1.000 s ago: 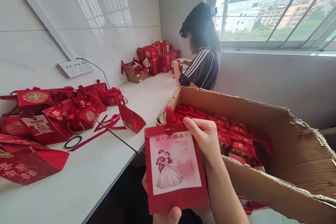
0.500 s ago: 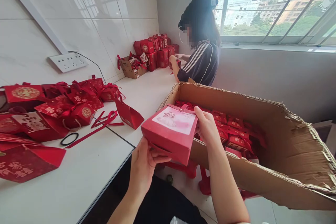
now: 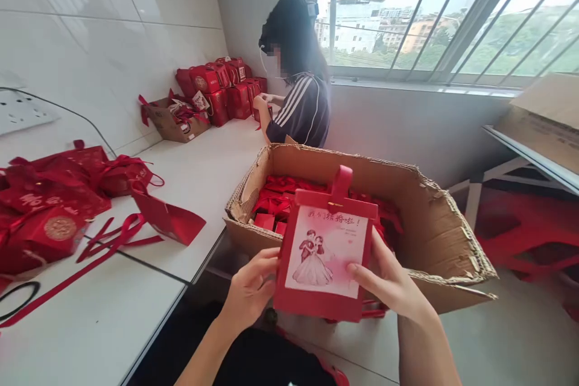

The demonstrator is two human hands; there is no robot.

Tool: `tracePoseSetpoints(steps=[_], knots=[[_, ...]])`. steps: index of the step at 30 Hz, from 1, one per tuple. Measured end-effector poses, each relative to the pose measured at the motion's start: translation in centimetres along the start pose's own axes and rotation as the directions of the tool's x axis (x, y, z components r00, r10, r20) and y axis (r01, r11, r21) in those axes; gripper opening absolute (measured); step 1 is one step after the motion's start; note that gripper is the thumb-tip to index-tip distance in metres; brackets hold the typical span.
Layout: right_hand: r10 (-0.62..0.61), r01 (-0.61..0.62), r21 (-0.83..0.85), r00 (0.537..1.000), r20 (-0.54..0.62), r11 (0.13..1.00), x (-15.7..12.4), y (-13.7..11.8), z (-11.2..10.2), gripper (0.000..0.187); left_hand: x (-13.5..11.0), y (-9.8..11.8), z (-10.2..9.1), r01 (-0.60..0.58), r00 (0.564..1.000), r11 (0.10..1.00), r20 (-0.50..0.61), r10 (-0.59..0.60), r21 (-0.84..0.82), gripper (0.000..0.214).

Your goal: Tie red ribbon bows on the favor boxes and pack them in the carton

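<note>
A red gift box [image 3: 289,300] with a loop handle on top faces me nearly upright, a pale card with a drawn wedding couple on its front. My left hand [image 3: 254,289] grips its left edge, some of the fingers hidden behind it. On the other side my right hand [image 3: 391,280] holds it, the thumb lying over the card and the fingers behind. Just beyond, a large open cardboard carton [image 3: 434,217] contains many small red boxes [image 3: 265,221] with ribbons.
On the white table [image 3: 181,175] lie red gift boxes [image 3: 49,226], loose red ribbon [image 3: 122,235] and a black ring [image 3: 20,300]. Farther back, a person [image 3: 298,96] handles a red box beside stacked red boxes [image 3: 217,105] and a small carton [image 3: 178,123]. Red stools stand at the right.
The gift box has been turned from lying tilted to upright, its card now facing me, and moved over the carton's near edge. My right thumb now rests on the card. The view has swung right.
</note>
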State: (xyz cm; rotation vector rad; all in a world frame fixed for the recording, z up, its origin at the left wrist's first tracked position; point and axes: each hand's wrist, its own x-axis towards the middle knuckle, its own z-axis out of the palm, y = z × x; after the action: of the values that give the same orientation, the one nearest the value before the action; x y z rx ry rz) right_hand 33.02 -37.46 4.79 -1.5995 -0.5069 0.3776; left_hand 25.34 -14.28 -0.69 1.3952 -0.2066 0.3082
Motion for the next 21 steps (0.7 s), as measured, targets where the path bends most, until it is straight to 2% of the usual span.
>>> tracePoseSetpoints(steps=[2,6,9,14,16,18,19,20,21], knots=[[-0.06,0.057,-0.104,0.998,-0.031,0.993,-0.5,0.0,-0.5,0.064,-0.5,-0.7,0.7,0.073,0.997,0.997,0.017,-0.073,-0.013,0.019],[-0.147,0.142,-0.203,0.989,-0.007,0.969,-0.8,-0.4,-0.4,0.055,-1.1,-1.0,1.6,0.194,0.98,0.981,-0.046,-0.194,-0.019,0.02],[-0.147,0.136,-0.223,0.988,-0.037,0.965,-0.9,-0.6,-0.2,0.059,-0.8,-0.4,2.0,0.253,0.963,0.967,-0.096,-0.251,0.01,0.022],[-0.134,0.128,-0.209,0.991,-0.013,0.969,-0.8,-1.1,-0.3,0.055,-0.3,0.6,3.0,0.325,0.915,0.946,-0.26,-0.31,0.015,0.032],[-0.088,0.099,-0.224,0.994,0.058,0.97,-1.0,-1.3,-0.3,0.068,-0.1,0.7,3.1,0.283,0.927,0.959,-0.268,-0.264,0.035,0.03],[-0.026,0.057,-0.206,0.989,0.149,0.977,-1.5,-1.4,-0.6,0.077,0.5,0.5,2.9,0.172,0.97,0.973,-0.2,-0.139,0.155,0.023],[-0.009,0.036,-0.176,0.988,0.151,0.984,-1.8,-1.3,-1.0,0.077,1.0,0.3,2.8,0.082,0.989,0.962,-0.137,-0.047,0.262,0.021],[-0.003,0.017,-0.142,0.995,0.096,0.99,-2.2,-1.3,-1.7,0.074,1.6,0.0,2.6,-0.022,0.997,0.92,-0.06,0.05,0.392,0.021],[-0.004,0.002,-0.119,1.0,-0.018,0.993,-2.5,-1.3,-2.6,0.068,2.3,-0.3,2.4,-0.128,0.99,0.838,0.021,0.138,0.531,0.023]])
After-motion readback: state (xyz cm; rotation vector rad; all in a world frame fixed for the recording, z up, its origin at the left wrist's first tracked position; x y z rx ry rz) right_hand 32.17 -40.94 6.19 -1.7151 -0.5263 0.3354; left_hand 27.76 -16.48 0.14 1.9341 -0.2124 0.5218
